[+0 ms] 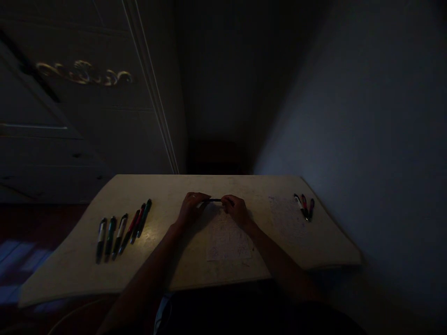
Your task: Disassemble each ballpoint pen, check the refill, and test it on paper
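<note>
Between my two hands a dark pen [215, 200] lies level, just above the sheet of paper. My left hand [191, 207] pinches one end of it, and my right hand [237, 209] is closed around the other end. Below them a sheet of paper covered in scribbles [228, 242] rests on the table [167, 186]. The light is dim, so the pen's details and the exact fingertip contact are hard to make out.
Several pens [120, 235] lie in a slanted row on the left. Three more pens [305, 207] sit at the right, by another marked sheet [288, 218]. A cabinet with a gilded ornament [84, 73] stands at the left; a wall [366, 139] borders the right.
</note>
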Tool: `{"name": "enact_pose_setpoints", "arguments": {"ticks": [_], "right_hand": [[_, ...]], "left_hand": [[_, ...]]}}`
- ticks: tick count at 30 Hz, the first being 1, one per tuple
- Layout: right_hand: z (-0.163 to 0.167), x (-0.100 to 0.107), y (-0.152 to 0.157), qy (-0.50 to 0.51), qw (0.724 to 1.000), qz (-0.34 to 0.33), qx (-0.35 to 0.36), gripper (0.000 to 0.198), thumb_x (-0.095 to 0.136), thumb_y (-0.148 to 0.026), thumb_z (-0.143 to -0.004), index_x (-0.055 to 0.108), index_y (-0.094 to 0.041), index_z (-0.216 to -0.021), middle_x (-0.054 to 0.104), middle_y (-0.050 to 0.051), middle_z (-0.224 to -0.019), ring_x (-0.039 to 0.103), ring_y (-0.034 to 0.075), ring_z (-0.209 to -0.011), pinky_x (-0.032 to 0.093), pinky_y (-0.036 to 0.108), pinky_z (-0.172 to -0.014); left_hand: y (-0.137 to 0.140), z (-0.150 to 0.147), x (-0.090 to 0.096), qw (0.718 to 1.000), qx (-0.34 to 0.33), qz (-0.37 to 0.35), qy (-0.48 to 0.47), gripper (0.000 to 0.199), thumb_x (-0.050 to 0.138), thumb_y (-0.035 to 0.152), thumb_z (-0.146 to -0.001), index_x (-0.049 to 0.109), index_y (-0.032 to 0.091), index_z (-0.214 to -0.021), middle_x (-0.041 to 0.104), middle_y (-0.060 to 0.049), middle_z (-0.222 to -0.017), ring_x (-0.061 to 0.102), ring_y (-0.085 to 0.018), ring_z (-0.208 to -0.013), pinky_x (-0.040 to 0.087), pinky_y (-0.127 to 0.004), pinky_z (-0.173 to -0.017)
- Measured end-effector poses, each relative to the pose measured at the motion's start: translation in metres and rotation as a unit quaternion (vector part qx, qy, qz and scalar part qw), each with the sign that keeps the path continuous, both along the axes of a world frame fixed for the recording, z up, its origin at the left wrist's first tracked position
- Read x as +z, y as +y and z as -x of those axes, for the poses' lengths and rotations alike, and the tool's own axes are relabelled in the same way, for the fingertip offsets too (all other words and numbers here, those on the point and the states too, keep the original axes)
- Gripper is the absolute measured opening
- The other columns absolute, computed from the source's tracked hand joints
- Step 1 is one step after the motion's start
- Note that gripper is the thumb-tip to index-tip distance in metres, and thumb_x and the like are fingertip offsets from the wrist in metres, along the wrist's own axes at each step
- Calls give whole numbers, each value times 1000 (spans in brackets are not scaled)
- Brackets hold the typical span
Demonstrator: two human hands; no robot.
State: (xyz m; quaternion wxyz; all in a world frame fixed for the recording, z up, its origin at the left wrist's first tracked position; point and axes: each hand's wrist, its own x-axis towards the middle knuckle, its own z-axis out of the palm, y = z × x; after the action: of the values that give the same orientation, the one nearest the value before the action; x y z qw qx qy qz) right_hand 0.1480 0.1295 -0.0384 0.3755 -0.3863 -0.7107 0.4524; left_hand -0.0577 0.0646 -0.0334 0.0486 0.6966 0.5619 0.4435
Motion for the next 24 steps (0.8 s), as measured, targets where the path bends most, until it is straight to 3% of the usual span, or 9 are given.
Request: {"name": "enact_pose_setpoints", "arguments": {"ticks": [4,7,10,13,15,19,24], "right_hand": [[2,0,0,23,1000,4,-18,32,59,-47,-85,69,-17,-87,66,2,-70,59,13,-53,47,22,-51],[2,1,2,36,999,-8,-33,31,59,-46,-84,69,-17,-87,66,2,-70,60,13,-54,48,23,-50],[2,3,2,42,998,-22,-45,29,59,-44,-84,70,-17,-87,66,2,-69,60,14,-55,48,23,-50],[1,5,2,42,997,-42,-46,27,59,-42,-84,70,-17,-87,67,3,-73,60,14,-56,48,23,-49],[1,6,2,41,997,-53,-45,26,60,-42,-84,70,-17,-87,67,3,-72,60,14,-55,48,23,-48],[-1,6,2,35,997,-55,-40,25,61,-40,-84,70,-17,-89,66,3,-73,60,14,-56,48,23,-48],[-1,4,3,32,998,-50,-34,25,61,-40,-84,70,-17,-88,66,3,-72,59,14,-56,47,23,-48]], "left_hand": [[0,1,-1,998,38,-36,-18,43,70,38,-82,64,23,-122,66,-12,-124,60,-28,-116,47,-44,-99],[0,2,1,994,85,-36,-63,54,69,46,-82,58,19,-128,60,-16,-131,56,-30,-120,48,-45,-99],[1,1,6,985,120,27,-119,50,61,51,-85,61,17,-121,66,-13,-115,63,-27,-101,51,-41,-87],[1,-2,12,971,89,126,-180,43,52,55,-89,69,17,-98,70,-7,-85,64,-22,-79,51,-34,-75],[2,-5,15,960,70,157,-222,43,53,56,-87,71,17,-83,70,-5,-75,64,-22,-74,50,-31,-69],[3,-8,17,947,65,134,-285,34,67,51,-76,72,18,-81,73,-6,-81,66,-23,-79,51,-33,-74],[1,-6,17,956,60,88,-274,27,71,44,-74,71,19,-83,73,-6,-83,66,-22,-78,53,-34,-76]]}}
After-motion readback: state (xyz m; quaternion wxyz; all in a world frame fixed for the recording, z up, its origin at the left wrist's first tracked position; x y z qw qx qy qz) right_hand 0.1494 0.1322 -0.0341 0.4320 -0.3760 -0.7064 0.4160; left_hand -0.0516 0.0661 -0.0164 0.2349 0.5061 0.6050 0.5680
